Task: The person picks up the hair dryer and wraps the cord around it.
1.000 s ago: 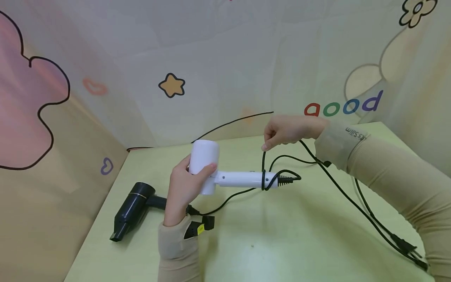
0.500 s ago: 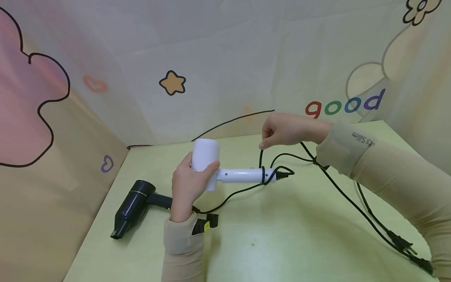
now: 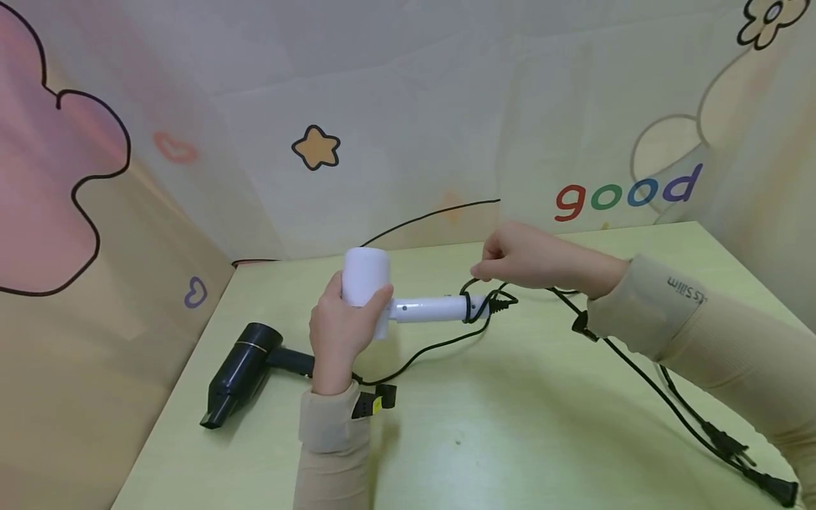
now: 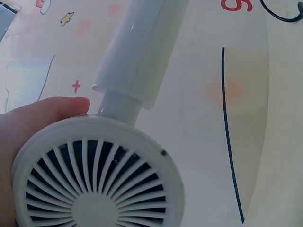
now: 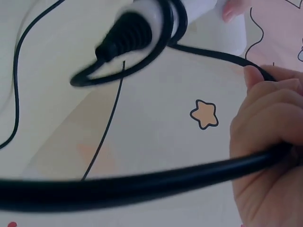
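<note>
At centre, plain white is shown by the hair dryer (image 3: 408, 309), its handle ringed by black cord (image 3: 470, 312). At lower left, a second dryer (image 3: 244, 368) is coloured glossy black. The table (image 3: 510, 432) is tinted pale green, the sleeves (image 3: 707, 340) beige. The pale backdrop (image 3: 408, 142) is printed with a black-outlined orange star (image 3: 316, 148) and, at right, multicoloured letters (image 3: 627, 193).

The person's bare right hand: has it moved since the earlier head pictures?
Yes, the bare right hand has moved lower in the head view, judged against the multicoloured printed word "good".
</note>
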A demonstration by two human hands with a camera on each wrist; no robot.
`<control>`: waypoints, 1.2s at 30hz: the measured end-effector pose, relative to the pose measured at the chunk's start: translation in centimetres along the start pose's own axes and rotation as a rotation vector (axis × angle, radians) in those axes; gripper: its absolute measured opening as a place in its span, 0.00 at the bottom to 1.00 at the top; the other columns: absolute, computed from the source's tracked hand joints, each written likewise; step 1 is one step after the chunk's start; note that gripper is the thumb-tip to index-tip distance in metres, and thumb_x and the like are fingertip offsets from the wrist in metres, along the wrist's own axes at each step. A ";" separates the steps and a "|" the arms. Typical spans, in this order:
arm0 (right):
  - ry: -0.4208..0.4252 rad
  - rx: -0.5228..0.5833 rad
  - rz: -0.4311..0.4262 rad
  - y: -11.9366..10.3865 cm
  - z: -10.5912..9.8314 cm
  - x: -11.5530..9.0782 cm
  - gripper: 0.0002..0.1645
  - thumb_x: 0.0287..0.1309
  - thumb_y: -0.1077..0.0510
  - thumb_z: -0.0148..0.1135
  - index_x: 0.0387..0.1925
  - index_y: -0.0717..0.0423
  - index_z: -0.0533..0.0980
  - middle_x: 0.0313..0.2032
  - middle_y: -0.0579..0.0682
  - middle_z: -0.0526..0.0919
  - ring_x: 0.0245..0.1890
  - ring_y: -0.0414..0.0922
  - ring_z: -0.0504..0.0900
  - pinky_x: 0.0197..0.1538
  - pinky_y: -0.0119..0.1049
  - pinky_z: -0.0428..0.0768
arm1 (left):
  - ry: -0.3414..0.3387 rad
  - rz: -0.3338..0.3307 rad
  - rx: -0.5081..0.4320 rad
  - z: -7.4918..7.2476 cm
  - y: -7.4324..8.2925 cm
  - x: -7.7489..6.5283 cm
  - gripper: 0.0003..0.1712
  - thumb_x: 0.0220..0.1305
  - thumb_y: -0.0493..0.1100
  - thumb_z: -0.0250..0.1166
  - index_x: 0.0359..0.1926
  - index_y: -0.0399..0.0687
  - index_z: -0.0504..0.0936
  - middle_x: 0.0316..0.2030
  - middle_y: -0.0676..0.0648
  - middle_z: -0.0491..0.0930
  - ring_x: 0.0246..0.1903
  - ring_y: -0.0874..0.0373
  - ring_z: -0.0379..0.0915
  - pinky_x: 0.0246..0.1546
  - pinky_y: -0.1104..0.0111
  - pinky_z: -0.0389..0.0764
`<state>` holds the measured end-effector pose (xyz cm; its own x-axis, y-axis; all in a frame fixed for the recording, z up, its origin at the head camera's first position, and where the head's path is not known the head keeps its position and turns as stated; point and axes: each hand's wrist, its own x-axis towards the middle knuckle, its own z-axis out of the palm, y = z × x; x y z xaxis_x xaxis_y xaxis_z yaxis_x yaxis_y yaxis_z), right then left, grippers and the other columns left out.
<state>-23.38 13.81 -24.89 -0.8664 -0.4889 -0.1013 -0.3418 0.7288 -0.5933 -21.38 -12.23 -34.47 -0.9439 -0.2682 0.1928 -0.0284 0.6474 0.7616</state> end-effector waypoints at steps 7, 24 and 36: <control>-0.005 0.151 0.080 0.2 1.3 -1.2 0.14 0.59 0.56 0.55 0.22 0.59 0.76 0.12 0.43 0.63 0.13 0.39 0.56 0.18 0.28 0.55 | 0.089 -0.004 -0.003 0.2 -0.3 0.3 0.38 0.49 0.68 0.63 0.57 0.55 0.72 0.40 0.45 0.81 0.34 0.48 0.79 0.29 0.57 0.78; 0.090 0.253 -0.051 0.8 6.7 -5.2 0.09 0.64 0.58 0.53 0.32 0.55 0.78 0.18 0.45 0.72 0.13 0.36 0.58 0.20 0.29 0.62 | 0.239 -0.020 -0.080 -0.1 -1.2 0.9 0.37 0.50 0.65 0.65 0.54 0.47 0.73 0.39 0.43 0.81 0.33 0.47 0.80 0.29 0.55 0.79; 0.084 0.424 -0.055 2.8 11.2 -5.8 0.13 0.66 0.59 0.50 0.44 0.60 0.79 0.22 0.47 0.77 0.11 0.35 0.57 0.16 0.27 0.58 | 0.241 -0.070 -0.141 -0.7 -1.7 1.1 0.38 0.52 0.67 0.64 0.54 0.45 0.73 0.41 0.42 0.80 0.36 0.47 0.78 0.32 0.55 0.80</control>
<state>-15.22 13.26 -34.92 -0.8838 -0.4679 -0.0055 -0.2238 0.4328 -0.8733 -22.16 -14.08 -35.12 -0.8355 -0.4814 0.2649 -0.0289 0.5199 0.8537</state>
